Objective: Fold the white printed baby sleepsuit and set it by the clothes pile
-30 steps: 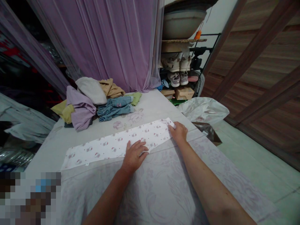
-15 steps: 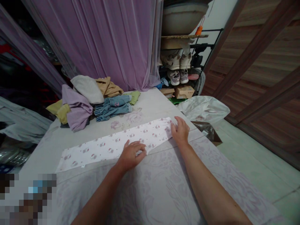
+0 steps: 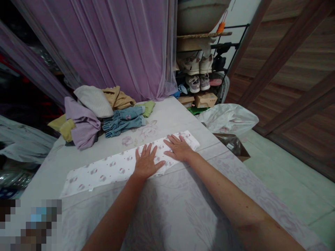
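A white garment with small printed figures [image 3: 104,170] lies in a long flat strip across the bed, looking like folded pants, with a small white tag on its near edge. My left hand [image 3: 146,163] rests flat on its middle, fingers spread. Just to the right, my right hand [image 3: 179,148] also lies flat on the cloth with fingers apart. The garment's right end shows past the right hand. Neither hand grips anything.
Beyond the garment sits a pile of clothes: blue denim [image 3: 124,120], a purple garment [image 3: 82,123], a white ribbed one [image 3: 94,101]. A purple curtain [image 3: 117,48] hangs behind. Right of the bed are a shoe rack with sneakers [image 3: 193,83], a plastic bag [image 3: 230,118] and an open box [image 3: 232,146].
My right hand has moved left from the garment's right end and flattened onto it. My left hand has spread its fingers flat on the cloth. The right end now lies smoother.
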Demonstrator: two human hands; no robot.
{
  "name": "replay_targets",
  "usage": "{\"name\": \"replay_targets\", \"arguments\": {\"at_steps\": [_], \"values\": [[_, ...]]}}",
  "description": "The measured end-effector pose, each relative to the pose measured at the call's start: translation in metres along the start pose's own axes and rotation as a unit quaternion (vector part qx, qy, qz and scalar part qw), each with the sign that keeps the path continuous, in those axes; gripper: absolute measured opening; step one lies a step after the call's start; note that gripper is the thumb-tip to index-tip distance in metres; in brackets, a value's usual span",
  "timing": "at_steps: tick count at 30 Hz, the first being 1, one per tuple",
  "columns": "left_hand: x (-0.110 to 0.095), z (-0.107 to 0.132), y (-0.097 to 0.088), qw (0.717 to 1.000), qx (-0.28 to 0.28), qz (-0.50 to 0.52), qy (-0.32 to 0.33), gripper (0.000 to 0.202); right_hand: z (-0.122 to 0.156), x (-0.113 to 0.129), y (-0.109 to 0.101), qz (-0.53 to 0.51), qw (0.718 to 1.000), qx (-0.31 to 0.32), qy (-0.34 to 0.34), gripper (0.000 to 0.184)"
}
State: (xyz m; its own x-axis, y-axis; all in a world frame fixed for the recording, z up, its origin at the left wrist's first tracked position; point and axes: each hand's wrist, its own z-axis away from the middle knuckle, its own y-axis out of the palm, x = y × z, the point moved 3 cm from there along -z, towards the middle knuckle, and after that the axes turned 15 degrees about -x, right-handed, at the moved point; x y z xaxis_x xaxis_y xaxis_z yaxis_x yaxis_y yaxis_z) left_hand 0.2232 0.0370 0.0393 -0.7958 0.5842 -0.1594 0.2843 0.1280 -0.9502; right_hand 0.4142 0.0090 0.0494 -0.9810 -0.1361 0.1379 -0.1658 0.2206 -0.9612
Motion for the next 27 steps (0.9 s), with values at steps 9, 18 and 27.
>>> {"name": "replay_targets", "arguments": {"at_steps": [9, 18, 27], "values": [[-0.001, 0.006, -0.008, 0.997, 0.052, 0.028, 0.039, 0.09, 0.018, -0.012, -0.009, 0.016, 0.998, -0.042, 0.044, 0.058], [0.0, 0.008, -0.009, 0.997, 0.056, 0.027, 0.051, 0.091, 0.045, 0.005, -0.005, 0.015, 0.998, -0.048, 0.027, 0.057], [-0.003, 0.007, -0.012, 0.997, 0.069, 0.018, 0.04, 0.09, 0.019, -0.008, -0.013, 0.037, 0.998, -0.041, 0.023, 0.055]]}}
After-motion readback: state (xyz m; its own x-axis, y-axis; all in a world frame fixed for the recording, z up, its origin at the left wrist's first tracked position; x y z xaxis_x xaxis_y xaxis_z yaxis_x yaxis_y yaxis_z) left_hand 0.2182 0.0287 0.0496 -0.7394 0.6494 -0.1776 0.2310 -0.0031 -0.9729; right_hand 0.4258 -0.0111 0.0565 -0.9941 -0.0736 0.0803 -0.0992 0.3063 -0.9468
